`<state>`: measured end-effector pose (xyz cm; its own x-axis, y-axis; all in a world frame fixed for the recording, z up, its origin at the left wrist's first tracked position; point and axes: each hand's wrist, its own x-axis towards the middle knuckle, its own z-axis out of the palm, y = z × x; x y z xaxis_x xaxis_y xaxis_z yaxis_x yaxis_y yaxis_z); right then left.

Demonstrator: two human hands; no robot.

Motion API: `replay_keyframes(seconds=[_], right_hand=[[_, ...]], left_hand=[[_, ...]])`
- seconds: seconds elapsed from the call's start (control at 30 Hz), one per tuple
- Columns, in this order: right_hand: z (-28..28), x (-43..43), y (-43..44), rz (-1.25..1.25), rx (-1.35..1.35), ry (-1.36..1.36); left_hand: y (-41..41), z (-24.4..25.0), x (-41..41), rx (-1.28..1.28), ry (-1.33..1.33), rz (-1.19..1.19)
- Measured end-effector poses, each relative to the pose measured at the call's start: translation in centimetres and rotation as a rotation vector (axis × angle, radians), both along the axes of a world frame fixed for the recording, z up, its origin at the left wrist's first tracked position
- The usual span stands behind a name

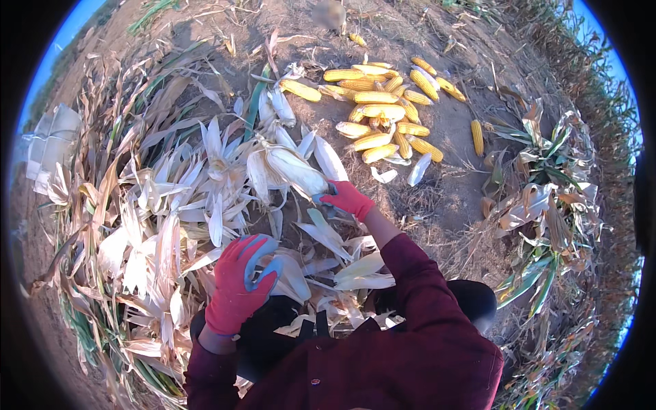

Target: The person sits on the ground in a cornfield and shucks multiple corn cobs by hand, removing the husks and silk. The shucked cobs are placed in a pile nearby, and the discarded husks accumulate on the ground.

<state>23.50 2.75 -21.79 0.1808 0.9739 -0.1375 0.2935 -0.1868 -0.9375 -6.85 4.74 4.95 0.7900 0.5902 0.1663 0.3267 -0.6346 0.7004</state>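
Observation:
My right hand (348, 199), in a red glove with a grey-blue coated palm, grips the near end of a corn ear in pale dry husk (294, 166). The husk still wraps that ear, so its kernels are hidden. My left hand (243, 279), gloved the same way, hovers above the husks near my left knee. Its fingers are curled and apart, with nothing seen between them. Beyond my right hand lies a pile of husked yellow corn ears (379, 110) on the soil.
Dry corn stalks and husks (143, 230) heap up on my left. More leafy stalks (548, 205) lie at the right, before standing corn (579, 77). A single yellow ear (477, 137) rests apart from the pile. Loose husk pieces (359, 271) cover the ground by my knees.

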Motion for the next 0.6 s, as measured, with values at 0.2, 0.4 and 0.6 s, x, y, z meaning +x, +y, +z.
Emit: replay_keyframes(seconds=[0.2,0.4,0.6], right_hand=[[13.5,-4.2,-4.4,0.577,-0.124,-0.172],[19.8,-5.2,-11.0,0.747,-0.191,-0.42],[19.2,-3.4,-13.5,-0.102,0.018,0.601]], left_hand=[[-0.9,-3.4,0.3,0.346,0.16,-0.219],[-2.6,-9.7,-2.1,-0.205,0.315,-0.36],[-6.2,-14.0,0.1,-0.617,-0.053,0.009]])
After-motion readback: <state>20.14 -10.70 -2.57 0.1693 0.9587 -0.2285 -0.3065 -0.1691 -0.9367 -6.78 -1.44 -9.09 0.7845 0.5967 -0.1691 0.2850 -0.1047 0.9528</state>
